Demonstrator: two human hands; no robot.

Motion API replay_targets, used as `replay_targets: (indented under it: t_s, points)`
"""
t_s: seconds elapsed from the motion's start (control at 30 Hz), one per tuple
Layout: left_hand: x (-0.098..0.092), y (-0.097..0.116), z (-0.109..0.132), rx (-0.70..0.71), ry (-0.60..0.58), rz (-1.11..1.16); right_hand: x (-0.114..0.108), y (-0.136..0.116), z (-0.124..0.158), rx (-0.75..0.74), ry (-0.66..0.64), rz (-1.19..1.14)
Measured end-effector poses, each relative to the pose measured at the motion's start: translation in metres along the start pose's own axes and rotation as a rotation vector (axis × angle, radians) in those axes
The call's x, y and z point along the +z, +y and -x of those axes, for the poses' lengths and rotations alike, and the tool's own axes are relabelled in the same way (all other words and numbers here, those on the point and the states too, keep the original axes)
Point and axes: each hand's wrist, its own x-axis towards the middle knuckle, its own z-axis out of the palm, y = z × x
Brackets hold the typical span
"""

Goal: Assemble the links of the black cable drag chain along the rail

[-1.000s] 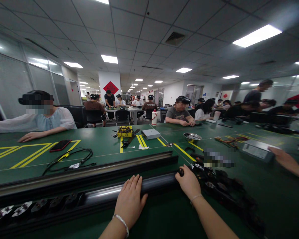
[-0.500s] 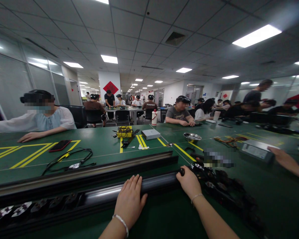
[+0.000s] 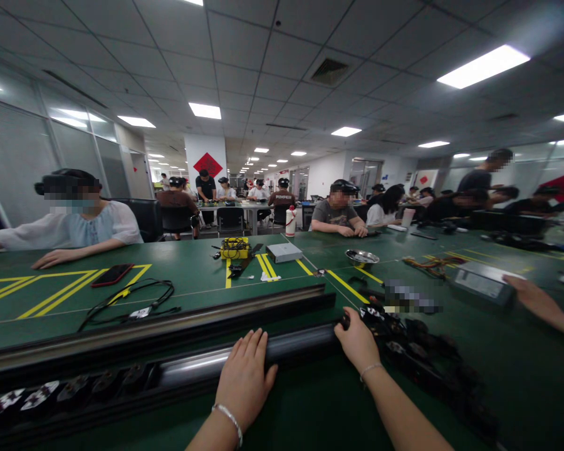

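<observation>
A long black power track rail (image 3: 301, 344) lies on the green table in front of me. Several black socket modules (image 3: 75, 391) sit along its left part, some with shiny tops. My left hand (image 3: 247, 369) rests flat across the rail's middle, fingers stretched out. At the right end, my right hand (image 3: 357, 341) has its thumb and fingers curled around a small black piece (image 3: 344, 321), mostly hidden by the fingers. Just right of that hand lies a pile of loose black socket modules (image 3: 427, 351).
Behind the rail runs a second long black strip (image 3: 169, 326). Farther off are a coiled black cable (image 3: 136, 300), a phone (image 3: 113, 275), a yellow box of wires (image 3: 235, 248), a grey box (image 3: 284, 252) and a metal bowl (image 3: 361, 258). A co-worker's hand (image 3: 536, 300) touches a metal case (image 3: 482, 283) at right.
My right hand's fingers have shifted slightly at the rail's end, the index finger lifting a little. The left hand stays in place.
</observation>
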Motion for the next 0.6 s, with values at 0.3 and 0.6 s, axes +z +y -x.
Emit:
replay_targets:
  t_s: [0.3,0.6]
  points:
    - [0.0049,-0.0024,0.0003,0.008,0.015,0.008,-0.0057,-0.0046,0.0023,0.009,-0.007,-0.012]
    - [0.0018,-0.0019,-0.0002,0.004,-0.008,-0.002,-0.0004,-0.0003,0.0019,-0.023,0.051,-0.057]
